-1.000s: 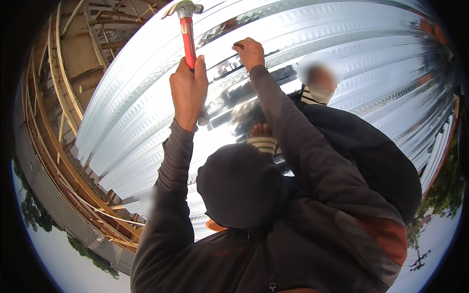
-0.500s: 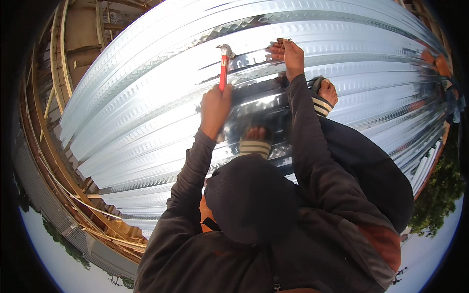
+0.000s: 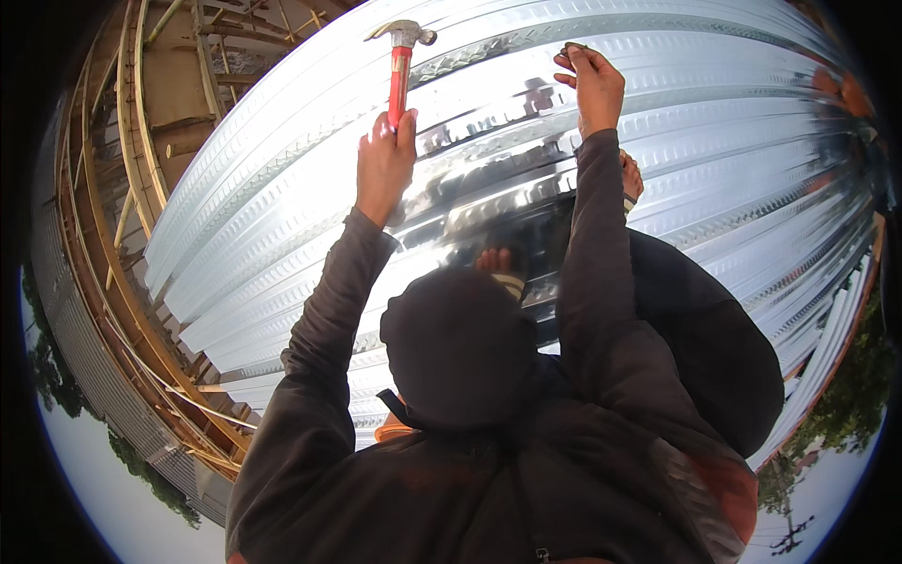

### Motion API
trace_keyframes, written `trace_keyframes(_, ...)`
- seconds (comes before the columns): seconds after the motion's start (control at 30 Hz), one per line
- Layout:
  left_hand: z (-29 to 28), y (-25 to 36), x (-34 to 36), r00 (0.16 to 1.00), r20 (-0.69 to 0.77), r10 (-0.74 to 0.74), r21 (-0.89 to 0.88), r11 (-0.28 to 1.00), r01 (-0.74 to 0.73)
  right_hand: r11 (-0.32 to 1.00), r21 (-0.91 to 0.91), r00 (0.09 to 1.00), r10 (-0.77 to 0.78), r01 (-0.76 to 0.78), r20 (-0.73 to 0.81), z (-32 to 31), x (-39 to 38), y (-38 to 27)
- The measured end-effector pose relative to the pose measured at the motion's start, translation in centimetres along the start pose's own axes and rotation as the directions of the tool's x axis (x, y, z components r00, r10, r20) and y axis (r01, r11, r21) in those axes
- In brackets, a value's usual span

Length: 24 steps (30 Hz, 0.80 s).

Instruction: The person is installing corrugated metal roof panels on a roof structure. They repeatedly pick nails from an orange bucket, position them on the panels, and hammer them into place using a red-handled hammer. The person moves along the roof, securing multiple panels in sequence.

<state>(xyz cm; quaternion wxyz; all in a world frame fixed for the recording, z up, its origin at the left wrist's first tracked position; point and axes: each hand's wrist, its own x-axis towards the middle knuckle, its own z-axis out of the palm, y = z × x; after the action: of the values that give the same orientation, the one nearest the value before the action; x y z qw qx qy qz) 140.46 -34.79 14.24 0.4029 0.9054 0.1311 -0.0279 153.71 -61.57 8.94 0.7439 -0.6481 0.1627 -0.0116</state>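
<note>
My left hand [image 3: 385, 167] is wrapped round the red handle of a claw hammer [image 3: 399, 80]. The hammer stands with its grey metal head up, at the far side above the sheet. To its right, my right hand [image 3: 599, 89] is closed in a pinch, and a small, thin, dark nail [image 3: 576, 47] shows at the fingertips. Most of the nail is hidden by the fingers. Under both hands lies shiny ribbed metal decking [image 3: 282, 202].
My sandalled foot [image 3: 631, 177] rests on the decking at the right. Timber framing [image 3: 141, 122] and a wooden edge run along the left, with a lower grey roof [image 3: 103, 395] beyond. Orange and dark shapes, unclear, sit at the far right.
Both hands have moved farther out, the left with the hammer also going leftward and the right slightly rightward. The hammer's head now shows in full. Both grips are kept.
</note>
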Motion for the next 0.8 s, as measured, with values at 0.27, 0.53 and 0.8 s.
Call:
trace_keyframes(0.27,-1.0,-2.5,-3.9,0.933,0.067,-0.353,-0.232,0.904,0.358,0.923,-0.368,0.905,0.248,-0.112,0.346,7.3,-3.1,11.7)
trace_keyframes(0.53,1.3,-4.4,-7.7,0.915,0.072,-0.398,-0.247,0.881,0.403,0.745,-0.553,0.88,-0.095,0.372,0.465,7.9,-3.0,13.5)
trace_keyframes(0.8,4.8,-8.2,-4.7,0.996,-0.049,0.08,0.159,0.985,-0.072,0.669,-0.593,0.877,-0.199,0.448,0.437,8.6,-4.9,13.5)
